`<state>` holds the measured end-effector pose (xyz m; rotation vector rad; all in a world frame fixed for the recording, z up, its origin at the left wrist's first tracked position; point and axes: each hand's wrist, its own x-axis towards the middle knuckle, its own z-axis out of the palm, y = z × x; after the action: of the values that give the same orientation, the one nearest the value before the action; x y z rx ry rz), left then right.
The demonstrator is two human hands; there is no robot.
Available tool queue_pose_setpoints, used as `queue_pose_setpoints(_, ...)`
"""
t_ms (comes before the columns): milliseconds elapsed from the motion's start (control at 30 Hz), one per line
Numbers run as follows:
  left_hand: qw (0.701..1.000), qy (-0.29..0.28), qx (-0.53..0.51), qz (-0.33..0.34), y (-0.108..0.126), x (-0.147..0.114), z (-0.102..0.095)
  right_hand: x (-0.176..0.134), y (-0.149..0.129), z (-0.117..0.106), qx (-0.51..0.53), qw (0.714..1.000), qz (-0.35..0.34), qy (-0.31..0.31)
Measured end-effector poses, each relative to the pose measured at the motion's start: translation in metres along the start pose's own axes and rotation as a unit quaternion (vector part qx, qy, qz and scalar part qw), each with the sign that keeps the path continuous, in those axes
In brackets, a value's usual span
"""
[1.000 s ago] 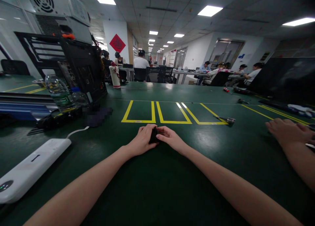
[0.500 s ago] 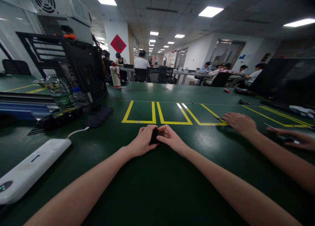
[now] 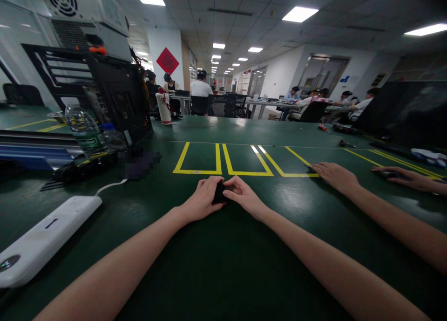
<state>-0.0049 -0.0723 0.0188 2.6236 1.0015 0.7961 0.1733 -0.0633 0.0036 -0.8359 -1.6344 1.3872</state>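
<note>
My left hand (image 3: 200,200) is closed around a small black block-like object (image 3: 218,193) just above or on the green tabletop (image 3: 223,256). From the other side, my right hand (image 3: 244,197) has its thumb and fingertips pinched at the object's right edge. Most of the black object is covered by my fingers, so its exact kind cannot be made out. Just beyond my hands, yellow tape outlines (image 3: 197,172) mark the table.
A white power strip or box (image 3: 52,237) with a cable lies left. Behind it stand a plastic bottle (image 3: 82,130) and an open black computer case (image 3: 118,97). At right, another person's hands (image 3: 337,179) rest on the table. A white cylinder (image 3: 164,107) stands farther back.
My hands and the black object have barely moved. The other person's hands at right have shifted; the farther one moved up and to the left.
</note>
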Motion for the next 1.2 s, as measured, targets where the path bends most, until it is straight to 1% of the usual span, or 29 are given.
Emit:
queue_pose_setpoints(133,1.000,-0.007,-0.001,0.000,0.0006,-0.0003,-0.0016,-0.0006,-0.0032,0.0002,-0.023,1.000,0.007,0.006)
queue_pose_setpoints(233,1.000,0.001,-0.002,-0.003,-0.0015,0.0000,0.0013,-0.0015,-0.0058,-0.0009,-0.026,0.999,0.019,-0.010)
queue_pose_setpoints(367,1.000,0.011,0.004,0.003,-0.0052,0.0003,0.0061,-0.0017,-0.0048,-0.0013,0.010,1.000,-0.006,-0.027)
queue_pose_setpoints(433,1.000,0.018,0.004,0.004,-0.0063,0.0001,0.0070,-0.0015,-0.0031,-0.0005,0.025,0.999,-0.018,-0.025)
queue_pose_setpoints(500,1.000,0.019,0.002,0.005,-0.0065,-0.0001,0.0069,-0.0012,-0.0018,0.0006,0.025,0.999,-0.016,-0.018)
queue_pose_setpoints(733,1.000,0.017,0.004,0.005,-0.0050,-0.0002,0.0062,-0.0008,-0.0016,0.0001,-0.015,1.000,-0.005,0.000)
queue_pose_setpoints(833,1.000,0.017,0.005,-0.001,-0.0045,-0.0004,0.0056,-0.0005,-0.0003,-0.0019,-0.015,1.000,0.004,-0.011)
queue_pose_setpoints(967,1.000,0.003,-0.002,0.003,-0.0040,-0.0009,0.0033,-0.0008,0.0018,-0.0023,0.016,0.999,-0.018,-0.027)
queue_pose_setpoints(1200,1.000,0.013,0.004,0.002,-0.0048,-0.0002,0.0054,-0.0017,0.0001,0.0009,0.012,1.000,-0.024,-0.015)
